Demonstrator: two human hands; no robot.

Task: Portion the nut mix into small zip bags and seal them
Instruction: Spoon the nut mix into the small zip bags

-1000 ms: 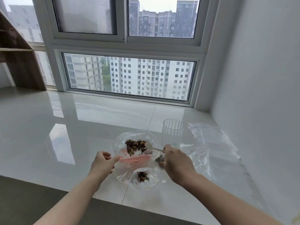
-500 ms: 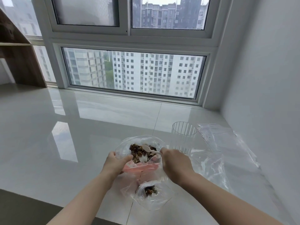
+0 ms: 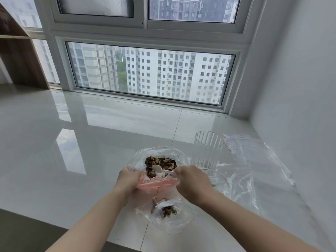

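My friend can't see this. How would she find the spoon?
Start at the big window and come down the shiny floor to the two hands. The right hand holds the spoon over the nuts. It's the only small white thing there.

head camera looks down, close over floor [image 3: 91, 142].

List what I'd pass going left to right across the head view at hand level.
left hand → white spoon → right hand → ribbed clear cup → pile of empty clear bags
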